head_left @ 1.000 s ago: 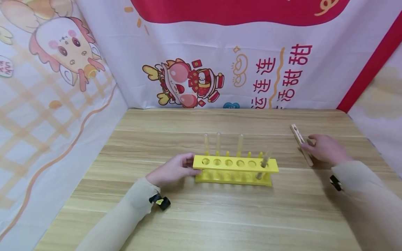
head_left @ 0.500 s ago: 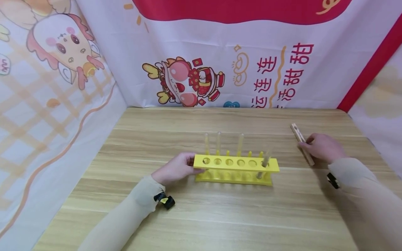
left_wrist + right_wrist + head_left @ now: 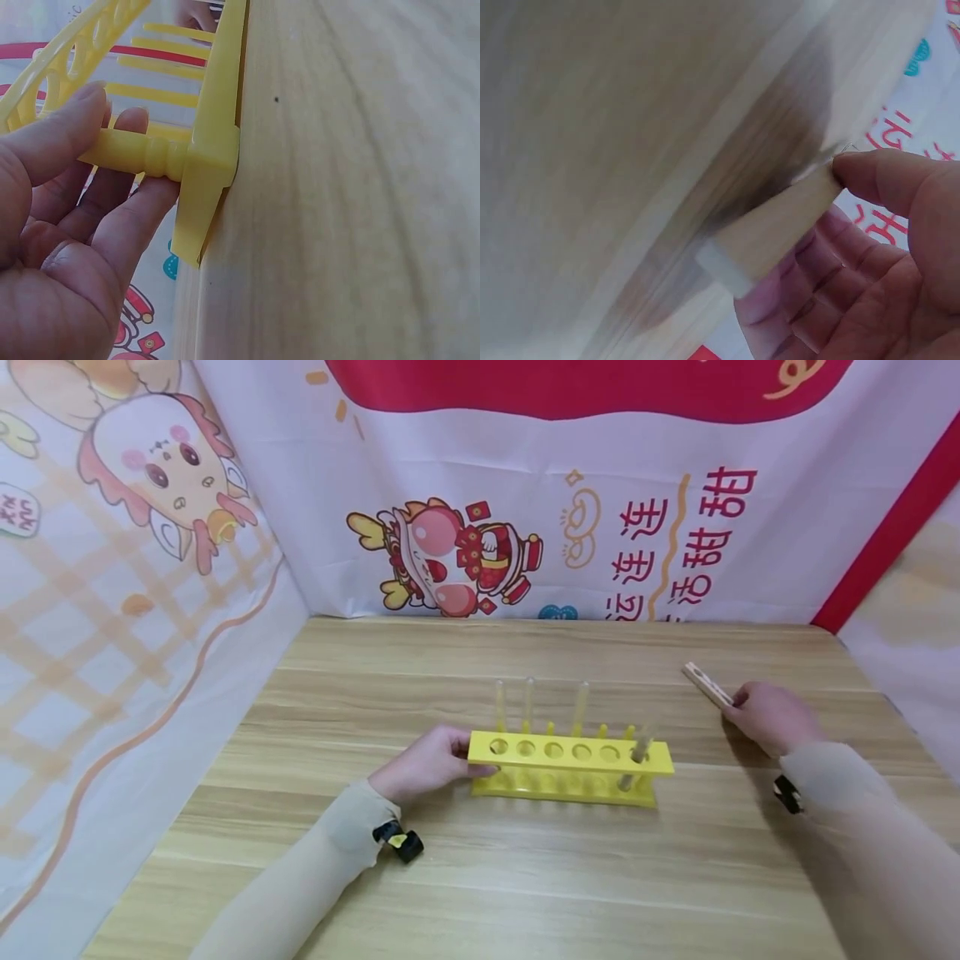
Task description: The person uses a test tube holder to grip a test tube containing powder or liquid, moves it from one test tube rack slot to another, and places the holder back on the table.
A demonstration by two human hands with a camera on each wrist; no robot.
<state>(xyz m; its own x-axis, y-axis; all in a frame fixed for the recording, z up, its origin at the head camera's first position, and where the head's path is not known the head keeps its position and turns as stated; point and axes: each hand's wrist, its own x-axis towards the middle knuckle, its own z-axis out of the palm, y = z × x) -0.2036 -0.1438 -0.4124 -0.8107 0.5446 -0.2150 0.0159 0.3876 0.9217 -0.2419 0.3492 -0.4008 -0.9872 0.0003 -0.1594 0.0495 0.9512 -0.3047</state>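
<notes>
yellow rack post (image 3: 129, 151) gripped by left hand (image 3: 79, 225), clearest from left wrist; right hand (image 3: 774, 717) pinching clamp (image 3: 780, 225)

A printed white cloth (image 3: 315, 518) with red lettering (image 3: 636, 566) hangs behind the wood-grained table (image 3: 525, 885)

The surface (image 3: 480, 885) has a light wood grain. A red-and-white rear cloth (image 3: 555, 447) hangs upright along its far edge; a left cloth (image 3: 112, 639) is cartoon-printed and checked in pale orange.
</notes>
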